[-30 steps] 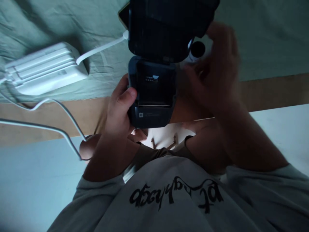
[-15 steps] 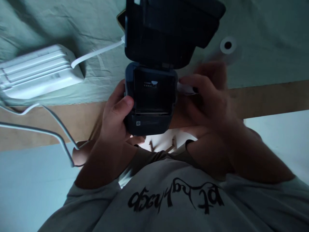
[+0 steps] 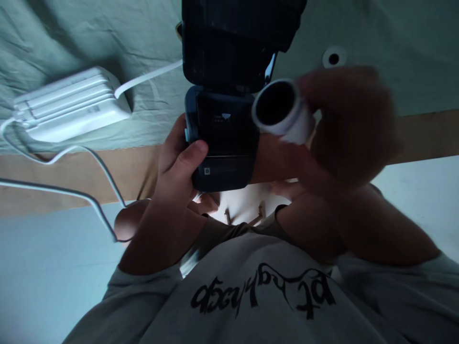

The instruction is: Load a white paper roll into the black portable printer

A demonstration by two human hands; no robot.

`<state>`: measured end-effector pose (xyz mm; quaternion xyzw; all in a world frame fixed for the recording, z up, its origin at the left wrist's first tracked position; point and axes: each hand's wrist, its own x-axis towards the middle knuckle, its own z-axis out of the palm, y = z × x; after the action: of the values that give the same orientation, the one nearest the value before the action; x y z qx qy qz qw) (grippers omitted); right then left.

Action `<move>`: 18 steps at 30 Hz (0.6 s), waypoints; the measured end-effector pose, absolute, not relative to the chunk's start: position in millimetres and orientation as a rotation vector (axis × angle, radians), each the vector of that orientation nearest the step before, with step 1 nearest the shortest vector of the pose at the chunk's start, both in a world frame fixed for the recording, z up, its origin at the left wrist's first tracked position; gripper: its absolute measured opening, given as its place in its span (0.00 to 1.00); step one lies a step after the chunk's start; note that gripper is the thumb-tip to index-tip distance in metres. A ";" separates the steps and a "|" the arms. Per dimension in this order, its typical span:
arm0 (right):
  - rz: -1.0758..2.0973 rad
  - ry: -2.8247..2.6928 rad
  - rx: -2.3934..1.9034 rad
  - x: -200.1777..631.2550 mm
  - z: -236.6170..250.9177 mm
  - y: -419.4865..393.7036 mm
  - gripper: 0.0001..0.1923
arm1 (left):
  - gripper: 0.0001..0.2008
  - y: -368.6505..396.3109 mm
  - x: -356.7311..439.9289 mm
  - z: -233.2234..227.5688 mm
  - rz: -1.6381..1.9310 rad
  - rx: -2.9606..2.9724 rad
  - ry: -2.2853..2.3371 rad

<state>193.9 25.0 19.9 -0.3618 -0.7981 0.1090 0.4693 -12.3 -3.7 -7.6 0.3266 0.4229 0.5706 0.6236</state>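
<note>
A small black label printer [image 3: 225,174] sits at the table edge, its lid [image 3: 222,48] swung up and back. My left hand [image 3: 175,165] grips the printer's left side, thumb over the top rim. Inside the bay lies a dark hollow with a small pale label; no roll shows in it. My right hand [image 3: 353,126], smeared by motion, holds a small white paper roll [image 3: 302,124] just right of the bay. The roll's wide dark hole faces up toward me. Behind that hand, a second white roll [image 3: 325,58] stands on the cloth, partly covered.
A white power strip [image 3: 79,107] lies at the left on the green cloth [image 3: 154,110], its white cable [image 3: 96,162] looping over the wooden table edge [image 3: 419,136]. Another white lead runs behind the lid. The edge of a dark object [image 3: 179,31] shows beside the lid.
My right hand has lifted the white roll from beside the printer, up toward me, turning its open end into view. My left hand stays on the printer. The view has shifted slightly.
</note>
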 end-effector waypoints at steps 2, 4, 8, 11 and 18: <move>0.198 -2.029 -0.812 183.0 22.5 21.3 0.17 | 0.16 -4.1 -13.4 -12.1 1.324 0.787 0.916; 0.148 -2.088 -0.842 173.3 21.3 20.0 0.18 | 0.17 -3.8 -14.9 -16.1 1.336 0.813 0.848; 0.105 -2.128 -1.040 162.0 14.9 24.2 0.12 | 0.19 -3.0 -18.8 -19.6 1.298 0.859 0.799; 0.132 -2.080 -1.009 157.4 13.6 27.0 0.05 | 0.18 -2.3 -20.8 -18.6 1.273 0.855 0.830; 0.166 -2.139 -0.743 159.1 13.1 20.1 0.05 | 0.28 -1.1 -23.1 -14.2 1.203 0.941 0.892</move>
<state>159.1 20.1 13.1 -0.2968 -0.8541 0.0662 0.4219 -23.1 -1.1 -14.2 0.4116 0.3899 0.5262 0.6338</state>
